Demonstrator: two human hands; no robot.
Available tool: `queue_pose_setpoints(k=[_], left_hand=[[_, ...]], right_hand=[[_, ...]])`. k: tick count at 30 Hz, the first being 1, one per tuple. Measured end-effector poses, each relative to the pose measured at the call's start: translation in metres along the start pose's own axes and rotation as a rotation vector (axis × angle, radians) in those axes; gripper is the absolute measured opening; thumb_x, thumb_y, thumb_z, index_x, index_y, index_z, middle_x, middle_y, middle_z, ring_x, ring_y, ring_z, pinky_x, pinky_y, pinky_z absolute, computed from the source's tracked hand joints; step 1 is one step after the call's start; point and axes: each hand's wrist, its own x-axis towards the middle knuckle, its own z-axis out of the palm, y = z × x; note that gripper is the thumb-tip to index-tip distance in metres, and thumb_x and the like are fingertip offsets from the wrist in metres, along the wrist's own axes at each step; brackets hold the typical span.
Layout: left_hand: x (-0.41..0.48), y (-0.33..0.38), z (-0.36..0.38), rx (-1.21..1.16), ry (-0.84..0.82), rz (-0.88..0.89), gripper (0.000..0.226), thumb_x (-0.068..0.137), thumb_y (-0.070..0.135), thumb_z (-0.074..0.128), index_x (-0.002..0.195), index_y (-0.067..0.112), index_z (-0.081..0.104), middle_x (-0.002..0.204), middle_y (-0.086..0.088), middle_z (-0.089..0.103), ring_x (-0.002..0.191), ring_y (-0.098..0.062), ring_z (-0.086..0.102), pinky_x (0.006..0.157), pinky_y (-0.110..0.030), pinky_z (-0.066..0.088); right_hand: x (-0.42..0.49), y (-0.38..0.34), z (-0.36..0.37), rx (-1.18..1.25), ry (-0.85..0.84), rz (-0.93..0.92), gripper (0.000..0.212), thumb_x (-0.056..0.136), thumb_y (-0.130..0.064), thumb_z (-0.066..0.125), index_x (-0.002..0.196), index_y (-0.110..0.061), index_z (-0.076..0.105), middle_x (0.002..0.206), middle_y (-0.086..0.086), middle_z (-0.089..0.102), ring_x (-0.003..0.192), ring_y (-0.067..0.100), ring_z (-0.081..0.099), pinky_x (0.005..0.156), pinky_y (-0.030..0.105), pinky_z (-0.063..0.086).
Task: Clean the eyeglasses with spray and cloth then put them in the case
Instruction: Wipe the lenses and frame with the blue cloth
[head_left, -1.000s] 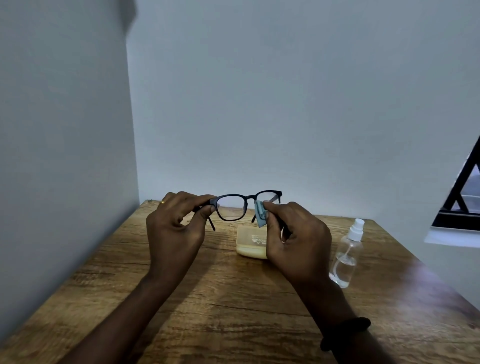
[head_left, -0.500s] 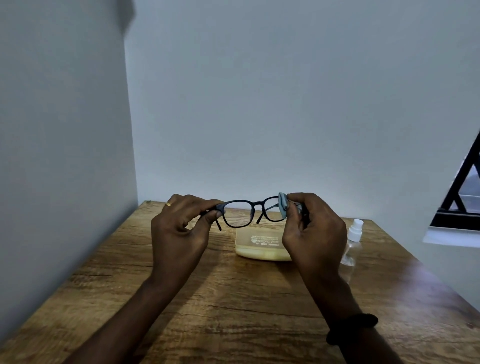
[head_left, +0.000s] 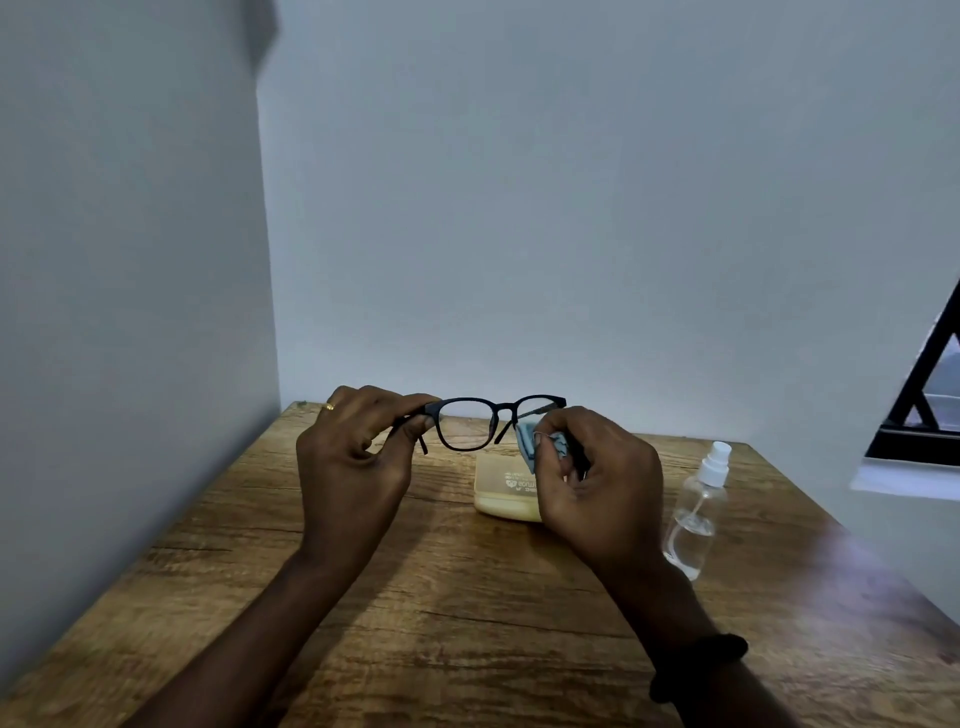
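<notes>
Case (head_left: 503, 500) partly behind right hand (head_left: 602, 488)

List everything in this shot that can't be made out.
All in the head view:
1. The lower part of the right-side lens of the eyeglasses, covered by the cloth and the right hand.
2. The frame's left hinge, inside the grip of the left hand.
3. The right end of the case, behind the right hand; its print is too small to read.
4. The liquid level in the spray bottle, unclear.
5. The window, cut off by the right edge.
</notes>
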Motion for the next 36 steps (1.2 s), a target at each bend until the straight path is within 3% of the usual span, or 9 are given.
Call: queue_pose_setpoints(k=[3, 12, 16, 19, 25, 32, 36], left_hand=[[0.000, 0.000, 0.000, 0.009, 0.002, 0.004, 0.022, 0.081, -0.005, 0.080, 0.094, 0.013, 0.082, 0.083, 0.004, 0.074, 0.083, -0.016, 0.063, 0.075, -0.022, 0.043], [-0.002, 0.004, 0.001, -0.004, -0.018, 0.039, 0.019, 0.081, 0.000, 0.079, 0.094, 0.014, 0.082, 0.083, 0.009, 0.073, 0.083, -0.011, 0.062, 0.075, -0.019, 0.042], [-0.003, 0.005, 0.001, -0.002, -0.017, 0.035, 0.018, 0.081, 0.004, 0.078, 0.094, 0.016, 0.082, 0.083, 0.009, 0.072, 0.082, -0.011, 0.062, 0.074, -0.021, 0.043], [-0.004, 0.006, 0.002, 0.001, -0.026, 0.042, 0.017, 0.082, 0.007, 0.077, 0.094, 0.017, 0.081, 0.082, 0.011, 0.071, 0.082, -0.007, 0.060, 0.074, -0.020, 0.042], [-0.002, 0.004, 0.000, 0.006, -0.020, 0.035, 0.017, 0.082, 0.005, 0.077, 0.095, 0.015, 0.082, 0.082, 0.009, 0.072, 0.082, -0.008, 0.060, 0.072, -0.021, 0.042], [-0.002, -0.002, 0.001, 0.010, 0.000, -0.015, 0.020, 0.082, -0.003, 0.079, 0.093, 0.014, 0.082, 0.083, 0.007, 0.074, 0.084, -0.004, 0.060, 0.073, -0.018, 0.040], [0.000, -0.005, 0.000, 0.021, 0.023, -0.044, 0.020, 0.082, -0.003, 0.079, 0.092, 0.014, 0.081, 0.084, 0.008, 0.074, 0.085, -0.002, 0.059, 0.074, -0.017, 0.040]], right_hand=[[0.001, 0.002, 0.000, -0.104, 0.034, 0.125, 0.007, 0.080, -0.016, 0.063, 0.082, -0.022, 0.066, 0.064, -0.014, 0.056, 0.057, 0.011, 0.057, 0.051, 0.031, 0.050], [0.005, 0.008, 0.002, -0.103, 0.142, 0.294, 0.009, 0.091, -0.016, 0.066, 0.099, -0.019, 0.068, 0.079, -0.003, 0.069, 0.068, 0.017, 0.062, 0.059, 0.029, 0.047], [0.006, 0.006, 0.002, 0.029, 0.107, 0.228, 0.009, 0.093, -0.016, 0.067, 0.101, -0.017, 0.070, 0.077, -0.007, 0.065, 0.063, 0.008, 0.054, 0.057, 0.027, 0.044], [0.002, -0.002, 0.004, 0.070, 0.049, 0.128, 0.012, 0.092, -0.017, 0.064, 0.101, -0.014, 0.071, 0.085, -0.005, 0.070, 0.069, 0.005, 0.058, 0.060, 0.019, 0.044], [-0.002, -0.009, 0.007, 0.064, -0.021, 0.014, 0.014, 0.090, -0.015, 0.066, 0.103, -0.013, 0.072, 0.092, -0.004, 0.073, 0.074, 0.005, 0.061, 0.063, 0.019, 0.049], [0.004, 0.000, 0.001, -0.006, 0.131, 0.188, 0.010, 0.091, -0.013, 0.069, 0.100, -0.018, 0.070, 0.079, -0.007, 0.067, 0.064, 0.011, 0.058, 0.056, 0.033, 0.051], [0.011, 0.003, -0.009, 0.087, 0.186, 0.214, 0.007, 0.090, -0.010, 0.069, 0.092, -0.016, 0.069, 0.066, -0.010, 0.058, 0.056, 0.008, 0.051, 0.052, 0.024, 0.042]])
